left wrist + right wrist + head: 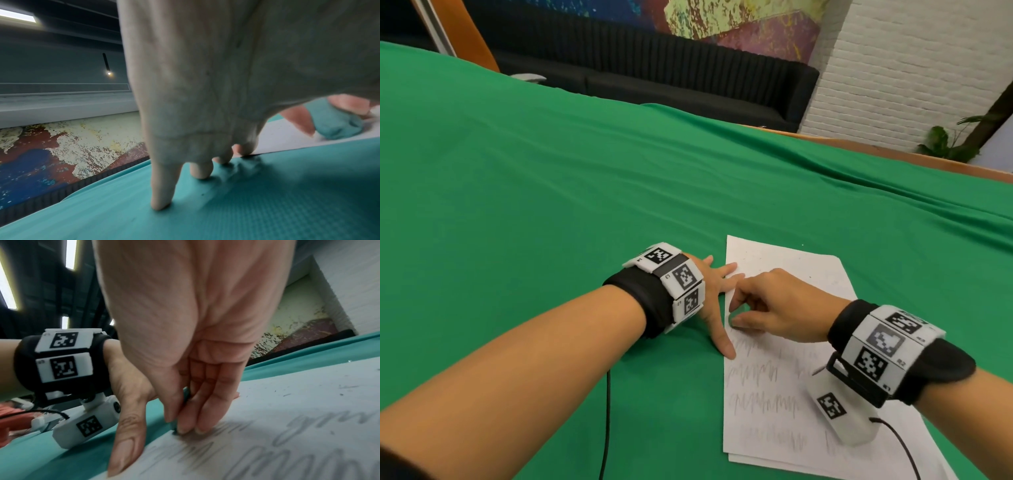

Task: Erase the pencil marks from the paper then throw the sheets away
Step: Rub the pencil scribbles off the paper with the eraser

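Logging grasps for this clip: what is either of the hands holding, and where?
The right hand pinches a small green eraser by its sides, its lower end on the paper. The left hand holds nothing; it presses flat at the paper's left edge.

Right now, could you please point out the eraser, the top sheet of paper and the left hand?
eraser (337, 123), left wrist view, its teal side.
top sheet of paper (784, 260), head view, erased upper part.
left hand (710, 301), head view, its back.
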